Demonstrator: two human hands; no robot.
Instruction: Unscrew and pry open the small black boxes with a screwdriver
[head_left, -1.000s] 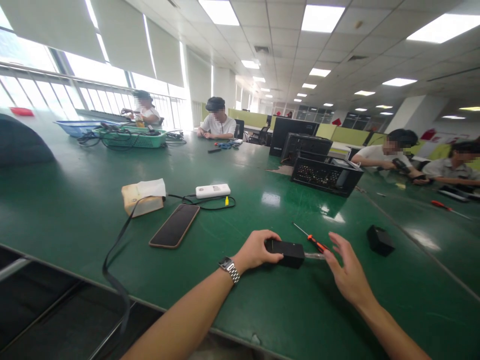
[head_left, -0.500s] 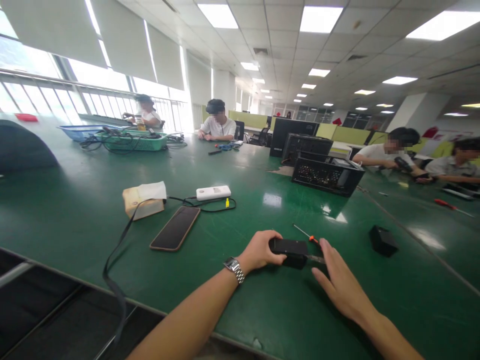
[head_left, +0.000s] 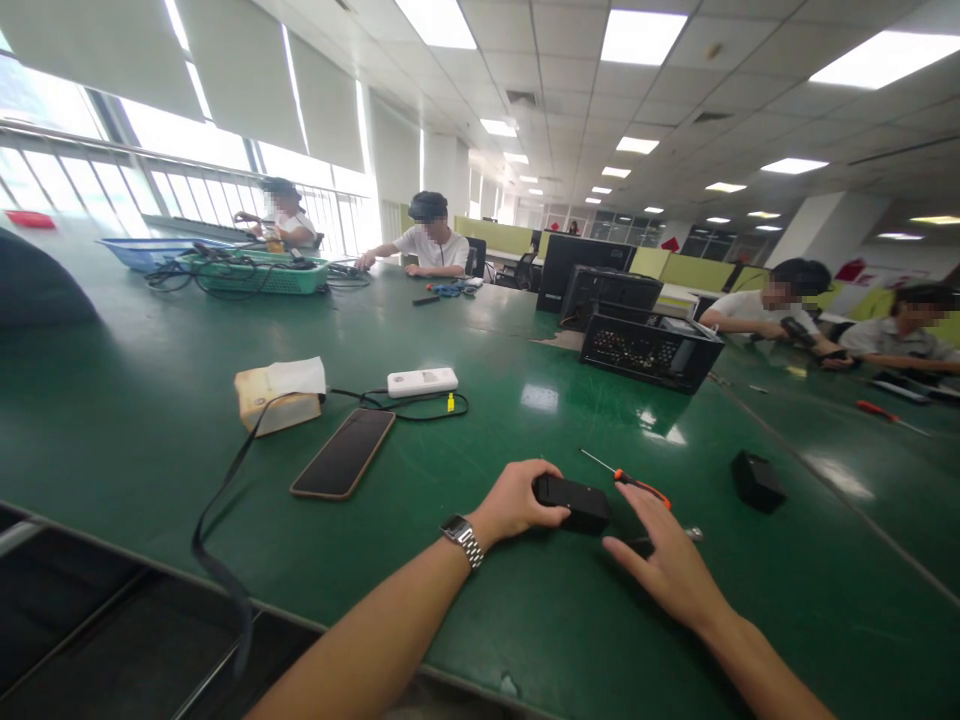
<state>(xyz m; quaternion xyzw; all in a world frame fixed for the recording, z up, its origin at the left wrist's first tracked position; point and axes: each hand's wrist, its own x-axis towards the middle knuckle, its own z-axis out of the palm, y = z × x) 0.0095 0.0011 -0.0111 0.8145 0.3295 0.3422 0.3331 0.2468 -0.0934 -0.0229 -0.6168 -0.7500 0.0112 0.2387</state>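
My left hand (head_left: 523, 497), with a metal-band watch on its wrist, grips a small black rectangular box (head_left: 576, 503) by its left end, on or just above the green tabletop. My right hand (head_left: 667, 560) is just right of the box, its fingers stretched out and the thumb apart. Under that hand lies a tool with a shiny metal end (head_left: 695, 535); its middle is hidden, so I cannot tell its kind. Beyond the right fingertips rests a screwdriver (head_left: 646, 488) with an orange and black handle. A second black box (head_left: 757, 481) sits farther right.
On the left lie a phone (head_left: 345, 455), a white power strip (head_left: 422, 382) with a cable, and a paper packet (head_left: 279, 393). An opened computer case (head_left: 651, 352) stands farther back. Baskets of cables, including a green basket (head_left: 255, 278), sit far left. Several people work around the table.
My right hand has shifted slightly left, and the metal end now shows on its right instead of beside the box. The screwdriver handle is less covered. A person at the back stretches an arm out.
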